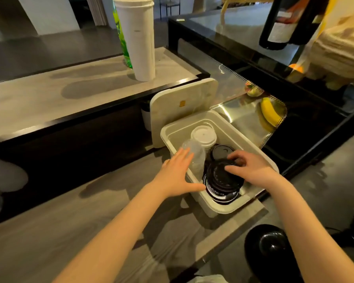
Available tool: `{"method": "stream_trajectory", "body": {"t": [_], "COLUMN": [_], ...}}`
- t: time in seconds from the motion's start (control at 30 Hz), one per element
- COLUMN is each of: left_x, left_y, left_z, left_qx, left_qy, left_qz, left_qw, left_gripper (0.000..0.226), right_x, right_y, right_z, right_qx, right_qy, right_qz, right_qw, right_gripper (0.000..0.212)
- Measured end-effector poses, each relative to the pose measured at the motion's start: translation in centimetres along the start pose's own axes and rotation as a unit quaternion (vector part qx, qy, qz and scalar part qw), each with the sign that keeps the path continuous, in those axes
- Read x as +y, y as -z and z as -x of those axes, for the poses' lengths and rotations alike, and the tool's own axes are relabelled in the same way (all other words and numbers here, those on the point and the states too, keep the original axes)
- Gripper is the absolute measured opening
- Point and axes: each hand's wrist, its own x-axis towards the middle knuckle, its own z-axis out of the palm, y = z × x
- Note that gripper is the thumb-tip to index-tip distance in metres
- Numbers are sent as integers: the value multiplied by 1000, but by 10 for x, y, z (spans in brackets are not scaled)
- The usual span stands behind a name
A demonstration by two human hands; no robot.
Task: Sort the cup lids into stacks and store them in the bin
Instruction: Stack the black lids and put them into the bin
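Observation:
A white bin (260, 152) stands on the wooden counter near its right edge. Inside it are a stack of white lids (203, 136), a stack of clear lids (194, 156) lying on its side, a small black lid stack (220, 151) and a large stack of black lids (219, 184) at the near end. My right hand (251, 170) grips the top of the large black stack with curled fingers. With its fingers straight, my left hand (177, 174) rests against the bin's left wall beside the clear lids, its thumb on the near rim.
The bin's white cover (182, 105) leans upright behind it. A tall stack of white paper cups (138, 37) and a green bottle (123, 43) stand on the raised ledge. A glass display case (253, 58) with bananas (269, 113) is at right. A black stool (272, 248) sits below.

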Motion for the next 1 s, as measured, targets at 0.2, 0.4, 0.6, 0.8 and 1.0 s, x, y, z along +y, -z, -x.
{"method": "stream_trajectory", "body": {"t": [0.2, 0.4, 0.6, 0.8, 1.0], "left_x": [1, 4, 8, 7, 1], "left_y": [3, 5, 9, 13, 24], "left_z": [1, 1, 4, 6, 15], "left_qx": [-13, -22, -24, -32, -8], "left_qy": [1, 7, -3, -20, -39], "left_qz": [-1, -8, -53, -68, -62], "left_qw": [1000, 1000, 998, 997, 997], "left_gripper": [110, 110, 107, 103, 88], "right_x": [12, 19, 11, -5, -16], "right_y": [-12, -17, -25, -28, -26], "right_z": [10, 19, 23, 28, 33], "right_qx": [-31, -58, -43, -56, -38], "right_qy": [20, 54, 34, 2, -1], "right_qz": [29, 83, 196, 163, 147], "right_qw": [999, 993, 979, 985, 988], "right_gripper": [33, 66, 77, 87, 78]}}
